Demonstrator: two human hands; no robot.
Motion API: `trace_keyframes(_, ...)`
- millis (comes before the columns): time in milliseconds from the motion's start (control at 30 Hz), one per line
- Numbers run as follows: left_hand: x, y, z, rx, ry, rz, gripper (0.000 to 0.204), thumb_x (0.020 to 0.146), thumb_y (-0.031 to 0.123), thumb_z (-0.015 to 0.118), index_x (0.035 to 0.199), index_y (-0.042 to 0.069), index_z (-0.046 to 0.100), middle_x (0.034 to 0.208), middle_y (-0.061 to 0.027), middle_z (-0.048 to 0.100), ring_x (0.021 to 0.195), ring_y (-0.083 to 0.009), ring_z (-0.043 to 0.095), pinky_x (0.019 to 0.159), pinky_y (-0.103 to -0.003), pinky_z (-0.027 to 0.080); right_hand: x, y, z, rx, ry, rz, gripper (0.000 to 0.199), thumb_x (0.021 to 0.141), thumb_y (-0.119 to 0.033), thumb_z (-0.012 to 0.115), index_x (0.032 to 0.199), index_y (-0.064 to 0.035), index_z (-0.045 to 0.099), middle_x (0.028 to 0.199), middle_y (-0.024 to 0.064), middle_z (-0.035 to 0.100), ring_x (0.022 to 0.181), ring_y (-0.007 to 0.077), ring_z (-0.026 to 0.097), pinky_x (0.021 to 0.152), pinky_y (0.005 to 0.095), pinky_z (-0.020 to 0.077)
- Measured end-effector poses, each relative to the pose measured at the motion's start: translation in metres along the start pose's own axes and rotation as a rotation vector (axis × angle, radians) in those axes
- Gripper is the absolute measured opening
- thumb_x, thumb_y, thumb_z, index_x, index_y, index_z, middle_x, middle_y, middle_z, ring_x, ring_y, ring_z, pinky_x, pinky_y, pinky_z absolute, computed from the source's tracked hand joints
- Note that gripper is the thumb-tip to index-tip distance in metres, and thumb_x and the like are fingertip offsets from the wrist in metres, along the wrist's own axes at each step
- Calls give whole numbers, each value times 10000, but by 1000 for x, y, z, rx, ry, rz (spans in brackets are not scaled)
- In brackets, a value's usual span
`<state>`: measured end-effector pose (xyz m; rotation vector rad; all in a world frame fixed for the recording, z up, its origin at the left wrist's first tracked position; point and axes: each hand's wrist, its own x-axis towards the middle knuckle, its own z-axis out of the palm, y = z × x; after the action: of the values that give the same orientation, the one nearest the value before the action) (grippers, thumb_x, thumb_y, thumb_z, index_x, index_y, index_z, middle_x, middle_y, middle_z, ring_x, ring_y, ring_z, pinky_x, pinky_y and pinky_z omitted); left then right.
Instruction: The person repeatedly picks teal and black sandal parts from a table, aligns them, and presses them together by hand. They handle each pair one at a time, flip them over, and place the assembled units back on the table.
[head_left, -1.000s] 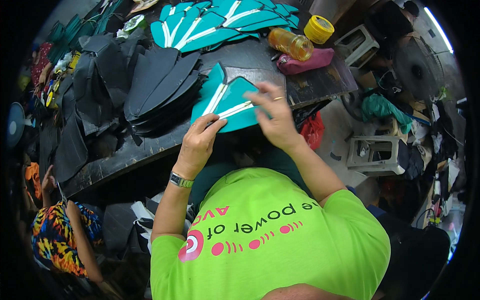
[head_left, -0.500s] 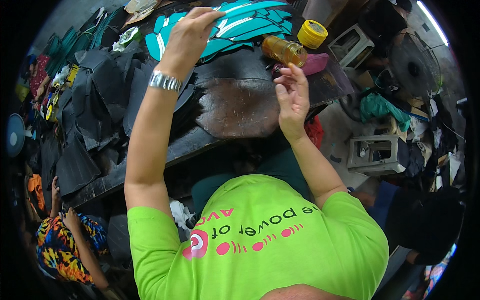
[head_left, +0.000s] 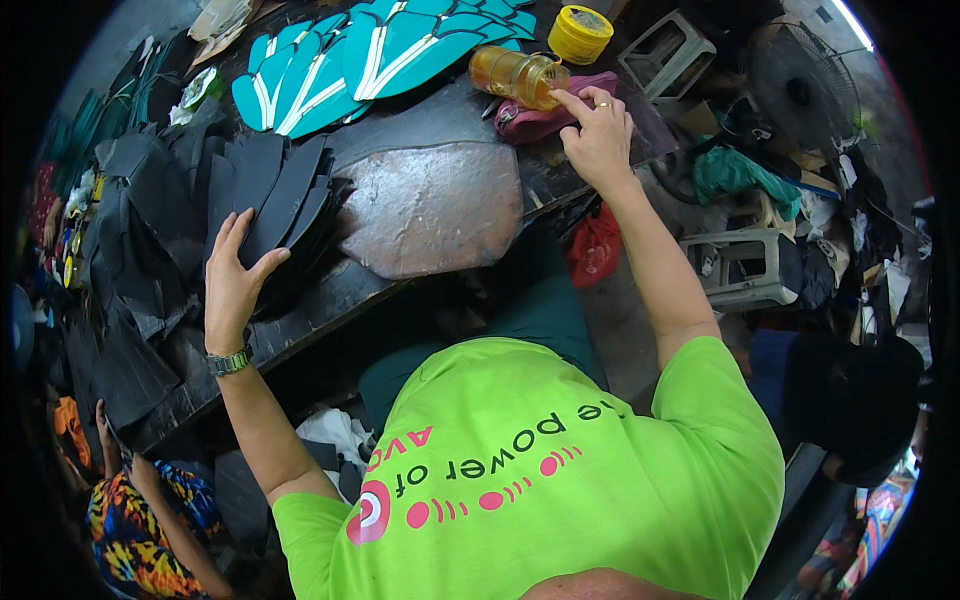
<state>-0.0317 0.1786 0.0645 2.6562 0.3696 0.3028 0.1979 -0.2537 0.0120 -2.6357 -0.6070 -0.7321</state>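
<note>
My left hand [head_left: 233, 275] rests with spread fingers at the near edge of a fanned stack of black flat pieces [head_left: 285, 180]. My right hand [head_left: 602, 140] is stretched toward a glass jar [head_left: 515, 75] with amber contents, its index fingertip at the jar's mouth. Thumb and index stand apart, and nothing shows between them. The jar lies tilted on its side against a pink pouch [head_left: 545, 122]. Teal sole-shaped pieces [head_left: 400, 60] with white stripes lie overlapped at the far side of the table. In front of me is a worn brown board [head_left: 435, 210].
A yellow round tub [head_left: 580, 35] stands behind the jar. More black pieces [head_left: 150, 190] cover the table's left. Plastic stools [head_left: 740, 270], a fan [head_left: 805, 85] and a green bag [head_left: 745, 180] are on the right. Another person in a patterned shirt [head_left: 140, 530] is at lower left.
My left hand has let go of a teal piece over the teal pile and come down to the black stack. My right hand's index finger now points into the jar's mouth.
</note>
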Motion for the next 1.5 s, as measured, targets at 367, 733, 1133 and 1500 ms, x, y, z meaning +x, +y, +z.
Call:
trace_keyframes(367, -3, -28, -6, -114, 43, 39, 559, 842, 370, 848, 1258, 20, 719, 1353, -236, 665, 1233, -359, 666, 1027, -377, 506, 2, 4, 10, 119, -7, 45, 377, 799, -127, 649, 1129, -225, 802, 1187, 79, 667, 1149, 310, 591, 1033, 459, 436)
trace_keyframes(733, -22, 42, -48, -161, 857, 198, 191, 1012, 129, 698, 1168, 25, 735, 967, -68, 778, 810, -115, 693, 743, -258, 543, -25, -79, -59, 1237, 82, 144, 558, 927, 122, 555, 1451, -68, 534, 1078, 57, 599, 840, 87, 570, 788, 225, 499)
trace_keyframes(1133, -38, 84, 114, 1, 343, 247, 390, 929, 106, 718, 1304, 47, 633, 1183, -169, 643, 1004, -350, 658, 841, -439, 552, -67, -129, 5, 869, -217, -85, 706, 860, 25, 659, 1523, -88, 444, 979, 92, 653, 871, 225, 635, 814, 371, 534)
trace_keyframes(1500, 5, 103, 131, -111, 97, 326, 278, 886, 212, 785, 1150, 131, 758, 1179, -90, 648, 1036, -325, 662, 842, -428, 551, -61, -133, 20, 672, -303, -85, 647, 811, 9, 641, 1437, -131, 555, 963, 122, 641, 926, 328, 621, 832, 446, 510)
